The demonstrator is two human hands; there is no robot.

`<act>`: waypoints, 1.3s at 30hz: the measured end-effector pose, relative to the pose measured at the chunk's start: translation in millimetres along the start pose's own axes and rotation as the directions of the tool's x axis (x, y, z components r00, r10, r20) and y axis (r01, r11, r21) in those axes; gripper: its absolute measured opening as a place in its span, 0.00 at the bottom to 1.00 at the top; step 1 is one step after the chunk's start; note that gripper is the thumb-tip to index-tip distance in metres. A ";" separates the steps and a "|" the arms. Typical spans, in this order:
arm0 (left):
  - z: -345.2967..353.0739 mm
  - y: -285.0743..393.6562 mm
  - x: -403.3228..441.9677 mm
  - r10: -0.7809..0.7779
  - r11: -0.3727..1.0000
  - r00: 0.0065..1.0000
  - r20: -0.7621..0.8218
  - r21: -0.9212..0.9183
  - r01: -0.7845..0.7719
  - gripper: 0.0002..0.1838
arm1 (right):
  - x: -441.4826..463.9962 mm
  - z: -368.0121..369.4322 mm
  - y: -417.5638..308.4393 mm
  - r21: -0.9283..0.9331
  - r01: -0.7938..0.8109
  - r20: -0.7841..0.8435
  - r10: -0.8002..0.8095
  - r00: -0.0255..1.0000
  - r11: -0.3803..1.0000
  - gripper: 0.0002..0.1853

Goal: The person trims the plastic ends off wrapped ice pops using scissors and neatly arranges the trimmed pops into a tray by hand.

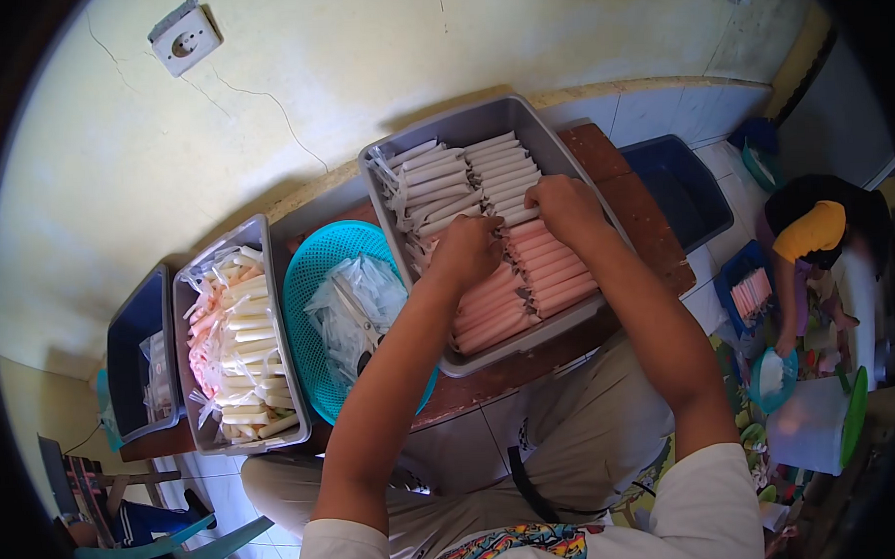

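Note:
A grey tub (pixel 529 360) holds rows of slim plastic-wrapped ice pops, in two columns. White ice pops (pixel 501 164) fill its far part and pink ice pops (pixel 551 266) its near part. My left hand (pixel 469 247) is over the middle of the tub, its fingers pinched at the left end of a white ice pop. At the other end of that row, my right hand (pixel 563 206) has its fingers curled and closed. Both hands appear to grip the same white ice pop, though the fingers partly hide it.
To the left, a turquoise basket (pixel 302 344) holds clear plastic bags and scissors (pixel 358 317). Beside it stand a grey bin (pixel 190 387) of pale and pink ice pops and a dark blue bin (pixel 133 310). Another person (pixel 810 227) works at right, near a blue tub (pixel 681 188).

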State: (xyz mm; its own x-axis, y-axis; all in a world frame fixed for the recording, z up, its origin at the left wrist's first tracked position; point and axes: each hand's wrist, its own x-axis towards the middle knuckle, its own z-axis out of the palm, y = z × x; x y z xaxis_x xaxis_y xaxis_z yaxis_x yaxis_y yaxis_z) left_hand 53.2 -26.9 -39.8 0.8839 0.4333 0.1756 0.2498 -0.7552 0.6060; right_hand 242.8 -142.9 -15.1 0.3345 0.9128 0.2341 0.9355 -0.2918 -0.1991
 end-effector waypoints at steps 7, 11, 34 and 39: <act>5.7 -5.4 1.5 0.058 0.998 0.996 -0.070 0.016 -0.057 0.24 | 0.1 -0.5 0.1 0.008 -0.047 0.039 0.047 0.998 0.999 0.10; 1.2 1.5 -0.9 -0.024 1.000 1.000 -0.017 -0.011 0.024 0.27 | -0.6 2.0 3.4 0.031 -0.029 0.035 0.028 0.999 0.999 0.11; 5.8 -4.0 -0.4 -0.017 1.000 0.997 0.074 0.021 0.016 0.31 | -8.1 -3.6 -5.5 0.083 -0.047 0.085 0.040 0.996 0.995 0.15; 18.9 -9.6 0.8 0.069 0.998 0.996 0.064 -0.006 -0.068 0.33 | -9.5 -1.4 -4.5 0.027 -0.038 0.066 0.037 0.997 0.999 0.23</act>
State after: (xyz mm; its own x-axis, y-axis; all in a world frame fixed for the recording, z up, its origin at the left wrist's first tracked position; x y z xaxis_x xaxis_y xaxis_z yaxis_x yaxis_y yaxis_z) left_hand 59.0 -28.6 -60.1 0.9224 0.3483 0.1670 0.1864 -0.7800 0.5974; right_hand 235.6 -150.6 -15.0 0.3602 0.9185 0.1632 0.9185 -0.3187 -0.2339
